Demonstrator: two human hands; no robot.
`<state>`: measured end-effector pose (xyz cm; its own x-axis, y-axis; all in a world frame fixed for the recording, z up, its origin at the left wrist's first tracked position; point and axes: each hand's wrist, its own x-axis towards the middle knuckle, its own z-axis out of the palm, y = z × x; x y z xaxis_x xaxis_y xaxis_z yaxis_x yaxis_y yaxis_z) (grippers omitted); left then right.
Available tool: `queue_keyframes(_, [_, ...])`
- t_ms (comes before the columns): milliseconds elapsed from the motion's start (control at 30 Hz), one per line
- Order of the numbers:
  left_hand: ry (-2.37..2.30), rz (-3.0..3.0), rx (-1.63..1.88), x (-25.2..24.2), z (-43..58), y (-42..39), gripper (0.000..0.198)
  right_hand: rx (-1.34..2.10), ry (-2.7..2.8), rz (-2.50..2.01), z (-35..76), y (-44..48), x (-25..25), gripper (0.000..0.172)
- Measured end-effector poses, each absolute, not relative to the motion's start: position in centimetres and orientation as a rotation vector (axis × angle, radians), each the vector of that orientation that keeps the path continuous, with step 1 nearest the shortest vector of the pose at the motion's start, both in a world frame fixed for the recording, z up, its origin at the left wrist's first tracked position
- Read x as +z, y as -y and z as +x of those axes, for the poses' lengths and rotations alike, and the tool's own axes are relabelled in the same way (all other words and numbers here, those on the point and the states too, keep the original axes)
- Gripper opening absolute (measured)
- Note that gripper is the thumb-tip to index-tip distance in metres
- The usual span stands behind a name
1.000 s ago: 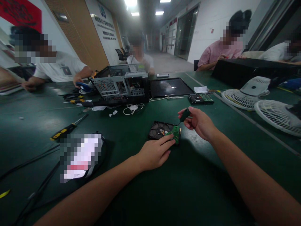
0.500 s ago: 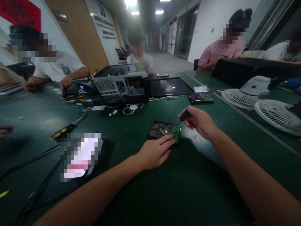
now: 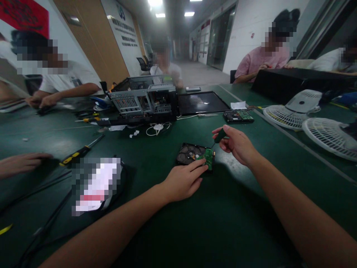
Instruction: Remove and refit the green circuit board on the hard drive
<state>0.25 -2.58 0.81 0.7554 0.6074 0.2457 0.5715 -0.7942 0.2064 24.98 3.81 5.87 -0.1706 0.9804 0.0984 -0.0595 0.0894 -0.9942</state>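
An opened hard drive [image 3: 187,153] lies on the green table in front of me, a green circuit board [image 3: 209,152] at its right end. My left hand [image 3: 184,180] steadies the drive from the near side, two fingertips pressed on the board and the thumb tucked below. Pinched in the fingers of my right hand [image 3: 236,143] is a small screwdriver [image 3: 220,135] with a dark green handle. Its thin shaft slants down to the board's far edge; whether the tip sits in a screw is too small to tell.
Beyond stand an open computer case [image 3: 142,102] and a dark flat panel [image 3: 205,103]. Another drive [image 3: 238,117] lies behind my right hand, white fans [image 3: 292,109] at the right. Leftward are a yellow-black screwdriver [image 3: 75,155], a blurred-out package [image 3: 97,186] and another person's hand [image 3: 23,163].
The small screwdriver and my right fingers have shifted only slightly. My left hand stays put. At the left, another person's hand has reached further in toward the yellow-black screwdriver.
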Motion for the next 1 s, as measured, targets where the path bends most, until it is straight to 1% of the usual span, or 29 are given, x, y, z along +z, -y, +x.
queue_keyframes(233, [-0.958,2.820,0.471,0.76,0.26,2.50,0.048,1.265,1.350,-1.058,25.08,-3.51,6.39,0.038])
queue_keyframes(433, [-0.968,2.816,0.458,0.70,0.25,2.58,0.049,1.298,1.314,-1.025,25.04,-3.42,6.56,0.032])
queue_keyframes(633, [-0.955,2.815,0.477,0.92,0.27,2.58,0.048,1.305,1.266,-1.033,25.10,-3.63,6.10,0.041])
queue_keyframes(800, [-0.958,2.823,0.469,1.05,0.31,2.60,0.048,1.396,1.225,-0.987,25.21,-3.89,6.02,0.051])
queue_keyframes(1000, [-0.962,2.824,0.463,0.98,0.33,2.59,0.048,1.429,1.212,-0.962,25.15,-3.96,6.01,0.045])
